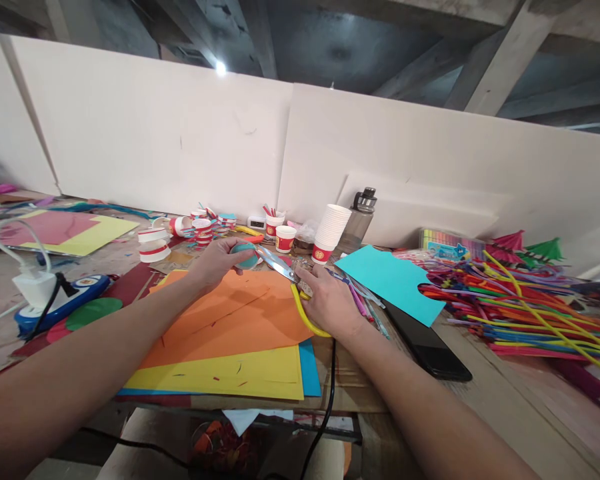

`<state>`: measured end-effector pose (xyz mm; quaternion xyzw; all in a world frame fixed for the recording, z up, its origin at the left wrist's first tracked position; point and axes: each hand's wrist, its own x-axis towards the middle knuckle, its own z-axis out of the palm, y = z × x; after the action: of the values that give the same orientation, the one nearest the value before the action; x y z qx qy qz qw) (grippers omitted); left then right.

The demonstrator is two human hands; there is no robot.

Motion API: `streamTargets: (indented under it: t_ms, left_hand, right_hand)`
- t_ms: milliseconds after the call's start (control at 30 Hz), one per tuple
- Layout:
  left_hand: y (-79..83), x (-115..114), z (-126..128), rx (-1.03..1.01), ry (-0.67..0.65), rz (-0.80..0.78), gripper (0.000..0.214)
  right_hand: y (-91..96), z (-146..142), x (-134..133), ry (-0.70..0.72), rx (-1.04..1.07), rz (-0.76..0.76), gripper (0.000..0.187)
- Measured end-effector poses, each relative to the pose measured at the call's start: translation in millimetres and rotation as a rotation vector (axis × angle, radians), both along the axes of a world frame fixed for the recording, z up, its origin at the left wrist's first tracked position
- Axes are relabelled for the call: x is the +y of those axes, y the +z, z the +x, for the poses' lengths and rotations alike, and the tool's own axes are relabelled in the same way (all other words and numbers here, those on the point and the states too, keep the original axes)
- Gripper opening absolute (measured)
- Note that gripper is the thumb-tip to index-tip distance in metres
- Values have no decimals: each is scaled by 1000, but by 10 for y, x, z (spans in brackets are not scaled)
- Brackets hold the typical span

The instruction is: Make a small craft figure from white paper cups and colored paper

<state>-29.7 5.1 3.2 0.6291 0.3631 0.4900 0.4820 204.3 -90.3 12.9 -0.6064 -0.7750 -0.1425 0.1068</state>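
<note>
My left hand [219,265] pinches a small round blue-green paper piece [244,255] above the orange sheet. In my right hand [330,300] is a pair of scissors [277,261] with yellow handles, its blades pointing left at the paper piece. The tips come close to the paper's right edge; whether they touch it I cannot tell. Below both hands lies an orange paper sheet [230,317], on top of a yellow sheet [230,380] and a blue one [310,367]. A cut turquoise sheet [390,280] rests right of my right hand, partly over a black phone [430,347].
Behind stand stacked paper cups [333,227], a water bottle [363,220] and cut cup pieces [154,243]. Colourful pipe cleaners [530,313] pile up at the right. A blue power strip [63,300] sits left. A black cable [333,380] hangs over the front edge.
</note>
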Motion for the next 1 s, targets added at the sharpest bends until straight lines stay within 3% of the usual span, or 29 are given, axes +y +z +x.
streamTargets:
  t_ms: [300, 1000]
  left_hand:
    - [-25, 12, 16, -145, -128, -141, 37]
    - [-20, -4, 27, -165, -134, -226, 51]
  right_hand:
    - [-7, -8, 2, -20, -81, 36, 47]
    - [-37, -12, 15, 9, -122, 83, 45]
